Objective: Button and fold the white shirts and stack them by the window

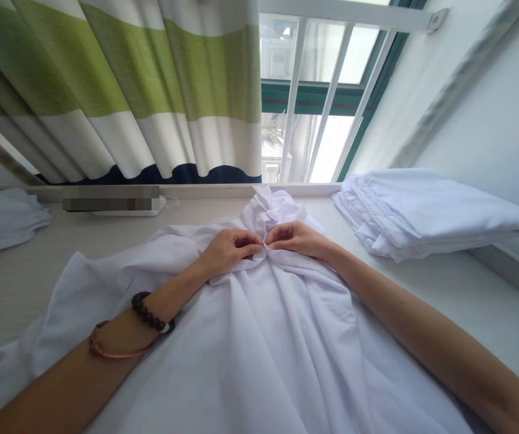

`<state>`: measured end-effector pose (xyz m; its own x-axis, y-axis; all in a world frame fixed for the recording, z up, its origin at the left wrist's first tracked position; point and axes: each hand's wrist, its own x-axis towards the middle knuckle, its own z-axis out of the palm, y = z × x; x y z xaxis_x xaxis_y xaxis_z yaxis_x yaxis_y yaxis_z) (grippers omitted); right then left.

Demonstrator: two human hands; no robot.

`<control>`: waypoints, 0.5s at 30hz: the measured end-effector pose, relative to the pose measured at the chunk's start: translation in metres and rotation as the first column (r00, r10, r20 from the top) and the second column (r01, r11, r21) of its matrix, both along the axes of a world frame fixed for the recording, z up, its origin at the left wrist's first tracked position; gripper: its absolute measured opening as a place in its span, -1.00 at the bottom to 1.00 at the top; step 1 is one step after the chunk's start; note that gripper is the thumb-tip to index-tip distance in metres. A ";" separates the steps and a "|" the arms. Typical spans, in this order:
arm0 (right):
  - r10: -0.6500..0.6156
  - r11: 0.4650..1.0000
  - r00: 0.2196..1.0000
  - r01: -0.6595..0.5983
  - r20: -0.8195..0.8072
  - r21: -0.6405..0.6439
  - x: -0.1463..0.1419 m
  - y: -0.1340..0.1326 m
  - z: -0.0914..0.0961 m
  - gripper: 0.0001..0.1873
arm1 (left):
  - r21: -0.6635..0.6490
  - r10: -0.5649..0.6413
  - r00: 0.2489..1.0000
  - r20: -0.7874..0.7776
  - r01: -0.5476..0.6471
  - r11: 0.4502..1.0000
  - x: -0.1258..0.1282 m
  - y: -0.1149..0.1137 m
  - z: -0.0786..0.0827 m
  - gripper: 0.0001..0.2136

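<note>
The left hand and right hand meet knuckle to knuckle. Each grip is pinched shut on a small tuck of the white garment, just near of its bunched, collar-like far end. The garment lies along the middle of the pale tabletop, running from the near edge toward the window.

It is spread out but not smoothed or folded. Long soft creases fan out from the pinch, and a loose flap (perhaps a sleeve) puffs up on the left. The cloth looks thin, matte and limp.

On the left wrist sit a dark bead bracelet and a coppery bangle. On the right, a stack of folded white cloth lies flat and crisp-edged. A rumpled pale heap lies far left. A curtain striped in green and white hangs beyond.
</note>
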<state>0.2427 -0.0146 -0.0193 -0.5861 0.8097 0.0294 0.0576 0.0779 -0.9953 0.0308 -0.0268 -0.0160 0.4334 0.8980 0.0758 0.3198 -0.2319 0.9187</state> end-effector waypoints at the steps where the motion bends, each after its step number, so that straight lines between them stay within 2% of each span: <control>1: 0.005 1.000 1.000 -0.005 0.009 0.003 0.000 0.000 0.000 -0.81 | 0.000 0.000 1.000 -0.001 0.000 1.000 0.000 0.000 -0.001 -0.81; 8: 0.022 1.000 1.000 -0.022 -0.022 -0.008 -0.005 -0.002 0.000 -0.75 | 0.089 -0.030 1.000 0.009 0.029 0.996 0.000 0.001 -0.006 -0.79; 12: -0.002 1.000 0.999 0.002 -0.041 -0.012 -0.005 -0.004 0.001 -0.71 | 0.258 0.009 0.998 -0.064 0.007 0.966 0.003 -0.005 -0.005 -0.84; 15: -0.014 1.000 0.999 0.013 -0.044 -0.011 -0.005 -0.005 0.002 -0.69 | 0.432 0.100 0.990 -0.096 -0.049 0.900 0.004 -0.006 -0.005 -0.84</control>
<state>0.2382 -0.0196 -0.0174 -0.5732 0.8181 0.0464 0.0148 0.0670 -0.9976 0.0351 -0.0332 -0.0208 0.3948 0.8199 0.4146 0.4476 -0.5657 0.6925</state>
